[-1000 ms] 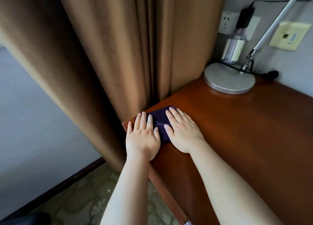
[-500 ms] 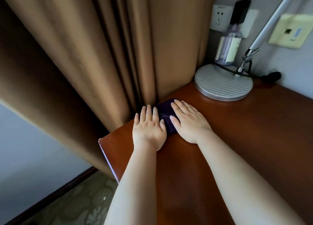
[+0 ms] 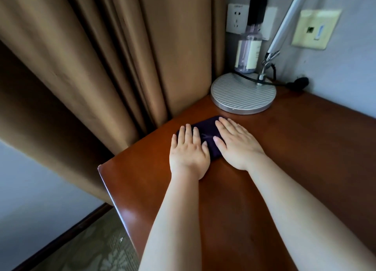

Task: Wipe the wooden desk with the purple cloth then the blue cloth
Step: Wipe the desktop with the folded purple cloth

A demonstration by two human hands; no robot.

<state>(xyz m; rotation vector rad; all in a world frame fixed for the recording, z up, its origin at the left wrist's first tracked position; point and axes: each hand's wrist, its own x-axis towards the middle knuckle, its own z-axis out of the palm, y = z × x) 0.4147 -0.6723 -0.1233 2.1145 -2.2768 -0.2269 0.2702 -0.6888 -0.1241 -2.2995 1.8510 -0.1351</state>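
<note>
Hands lie flat side by side at the centre of the frame, both pressing down on the purple cloth (image 3: 207,134). The left hand (image 3: 189,152) has its fingers straight and close together, palm down, covering the cloth's left part. The right hand (image 3: 237,144) is likewise spread flat, fingers straight and pointing toward the upper left, covering the cloth's right part; neither hand curls round the fabric. Only a dark strip of the cloth shows between and ahead of the two hands, and it seems to be folded, though the hands hide most of it.

The cloth rests on the wooden desk (image 3: 305,148), a glossy reddish-brown top that fills the lower right of the frame, near the edge that meets the curtain (image 3: 101,67). That brown curtain hangs in heavy folds across the upper left and centre.

Just above the hands, toward the upper right, the round ribbed lamp base (image 3: 243,95) sits on the desk, with the lamp's silver arm (image 3: 284,26) slanting up out of frame. Behind the base stands a clear bottle (image 3: 247,54) with a pale label. A white wall socket (image 3: 237,20) with a black plug (image 3: 257,10) sits above it, and a yellowish wall plate (image 3: 314,30) is at the upper right. Patterned carpet (image 3: 91,248) shows at the lower left.
</note>
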